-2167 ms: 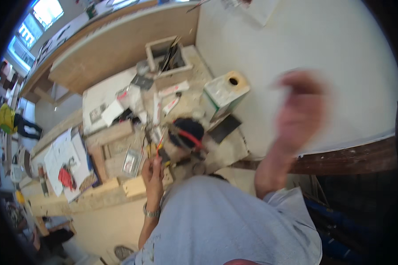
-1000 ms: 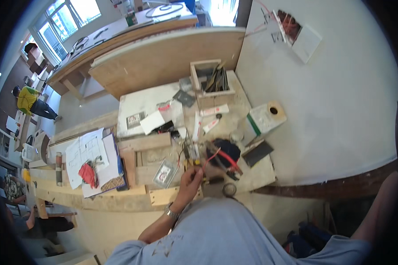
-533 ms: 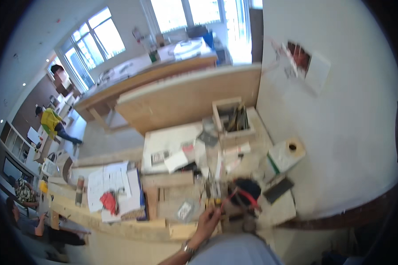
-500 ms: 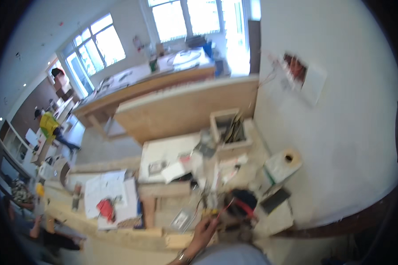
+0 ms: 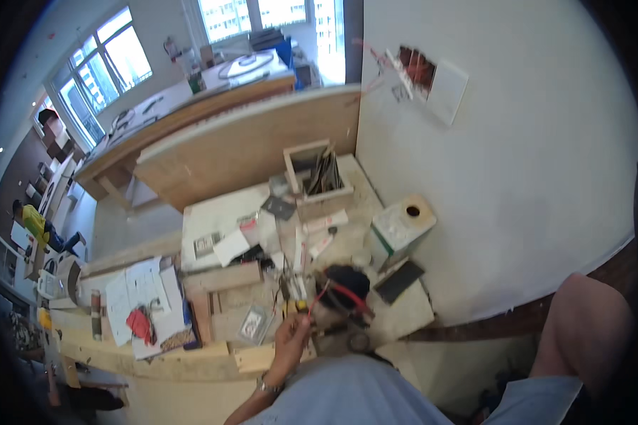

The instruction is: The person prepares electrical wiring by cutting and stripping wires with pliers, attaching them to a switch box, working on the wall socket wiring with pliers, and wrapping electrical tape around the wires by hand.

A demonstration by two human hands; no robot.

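At the near edge of the workbench, my left hand (image 5: 290,336) is closed in a pinch on a thin red wire (image 5: 321,292), with a watch on the wrist. Just beyond the fingers lies a dark cap-like bundle (image 5: 349,278), with a curved red handle (image 5: 352,297) across it. A small yellow-and-black tool (image 5: 295,307) is close to the fingertips. Left of the hand sits a clear flat packet (image 5: 254,323). My right arm (image 5: 581,322) shows only as a bent elbow at the right; its hand is out of view.
A white-and-green can (image 5: 403,225) and a dark flat block (image 5: 399,281) stand near the wall. A wooden box (image 5: 319,170) holds dark strips. Paper drawings (image 5: 136,297) lie left, under a red cloth (image 5: 141,325). Far left, a person in yellow (image 5: 39,227) stands bent.
My view has swung to the right, so the bench appears further left. My right elbow has come into view. The left hand still pinches the red wire.
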